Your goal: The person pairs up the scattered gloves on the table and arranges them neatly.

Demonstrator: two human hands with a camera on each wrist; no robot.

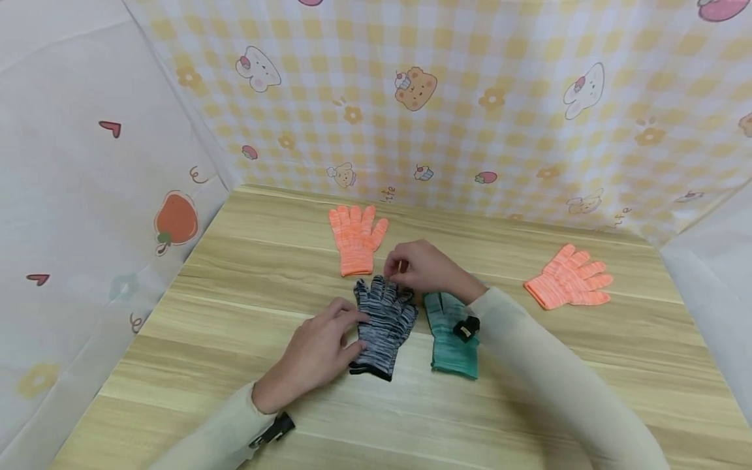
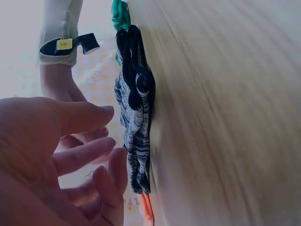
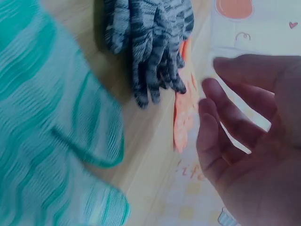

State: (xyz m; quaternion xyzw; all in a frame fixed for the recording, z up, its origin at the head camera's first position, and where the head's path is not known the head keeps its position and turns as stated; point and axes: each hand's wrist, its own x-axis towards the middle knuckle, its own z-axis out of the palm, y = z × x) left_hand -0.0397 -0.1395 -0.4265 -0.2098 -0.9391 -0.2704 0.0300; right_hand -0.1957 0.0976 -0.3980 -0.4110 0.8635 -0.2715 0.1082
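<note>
Backdrop: yellow-checked cloth [image 1: 452, 39] printed with small animals and flowers, hung behind a wood-grain table [image 1: 235, 287]. Two pale sleeves enter from the near side, the right sleeve [image 1: 564, 372] reaching farther in than the left sleeve [image 1: 217, 431]. Left hand [image 1: 320, 343]: fingers loosely bent, thumb spread from forefinger, nothing held; its tips overlap the left edge of the marled gloves in the head view, contact not certain. Right hand [image 1: 425, 267]: fingers curved, narrow gap to the thumb, nothing between them; held just beyond the finger ends of the marled gloves. Marled gloves [image 1: 382, 333]: black-and-white knit with black cuffs, layered, lying flat at mid-table between the hands, cuffs toward the person. Green glove [image 1: 443, 333]: just right of these, cuff also toward the person, partly hidden under the right forearm. Far orange glove [image 1: 355, 241]: near the backdrop, fingers pointing away. Right orange glove [image 1: 568, 279]: well apart to the right, cuff facing left. Smallest: black wrist devices [image 1: 466, 328], one at each sleeve end.
</note>
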